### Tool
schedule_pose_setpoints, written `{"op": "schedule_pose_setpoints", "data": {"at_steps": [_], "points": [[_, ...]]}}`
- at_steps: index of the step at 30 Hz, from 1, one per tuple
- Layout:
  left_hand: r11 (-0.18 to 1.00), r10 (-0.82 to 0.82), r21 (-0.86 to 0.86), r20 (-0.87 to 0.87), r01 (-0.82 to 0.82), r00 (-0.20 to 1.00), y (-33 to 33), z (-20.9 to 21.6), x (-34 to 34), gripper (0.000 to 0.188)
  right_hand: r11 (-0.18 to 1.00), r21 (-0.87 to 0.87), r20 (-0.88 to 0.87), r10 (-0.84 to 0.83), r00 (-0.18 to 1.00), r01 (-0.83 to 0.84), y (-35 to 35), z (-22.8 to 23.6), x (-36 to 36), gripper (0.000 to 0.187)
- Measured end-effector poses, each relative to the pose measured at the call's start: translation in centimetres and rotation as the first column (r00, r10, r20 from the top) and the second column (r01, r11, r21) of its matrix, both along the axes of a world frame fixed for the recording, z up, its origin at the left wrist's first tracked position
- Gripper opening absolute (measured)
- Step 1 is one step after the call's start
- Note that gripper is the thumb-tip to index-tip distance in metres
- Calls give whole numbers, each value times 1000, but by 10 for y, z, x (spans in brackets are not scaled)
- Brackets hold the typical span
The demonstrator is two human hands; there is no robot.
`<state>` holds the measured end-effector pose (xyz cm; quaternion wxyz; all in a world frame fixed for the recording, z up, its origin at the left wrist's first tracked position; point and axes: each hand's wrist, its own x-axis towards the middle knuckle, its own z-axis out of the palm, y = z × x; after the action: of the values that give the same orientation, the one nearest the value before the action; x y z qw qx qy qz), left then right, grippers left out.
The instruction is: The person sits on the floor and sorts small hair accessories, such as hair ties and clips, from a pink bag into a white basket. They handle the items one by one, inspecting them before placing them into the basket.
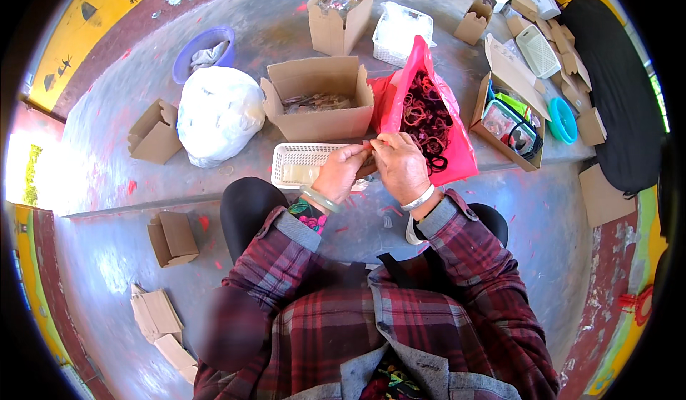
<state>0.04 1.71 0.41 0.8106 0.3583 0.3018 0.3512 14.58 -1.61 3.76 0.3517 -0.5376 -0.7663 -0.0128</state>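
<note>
My left hand (337, 174) and my right hand (402, 168) are close together in front of me, thumbs and fingers pinched. Between the fingertips is something small and brownish, too hidden to name. Just beneath my left hand is a white slotted plastic basket (280, 163) holding a pale flat item. Against the far side of my right hand leans an open bright pink plastic bag (461, 166), full of dark red and black loops (426, 118) that look like hair ties. Beyond the basket stands an open cardboard box (321, 125) with small clear packets inside.
To the left are a stuffed white plastic bag (218, 114), a purple basin (184, 56) and small open cartons (156, 132). Another filled box (332, 28) and a white basket (400, 39) stand farther back. On the right are a box of odds and ends (493, 137) and a turquoise basin (562, 121).
</note>
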Motion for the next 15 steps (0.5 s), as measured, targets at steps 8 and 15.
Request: {"op": "schedule_pose_setpoints", "data": {"at_steps": [8, 15], "points": [[998, 31, -49, 56, -28, 998, 2, -2, -2, 24, 972, -27, 138, -228, 964, 234, 0, 1, 12, 24], [997, 0, 80, -157, 12, 988, 1, -8, 2, 20, 997, 62, 65, 37, 997, -41, -9, 5, -1, 26]]}}
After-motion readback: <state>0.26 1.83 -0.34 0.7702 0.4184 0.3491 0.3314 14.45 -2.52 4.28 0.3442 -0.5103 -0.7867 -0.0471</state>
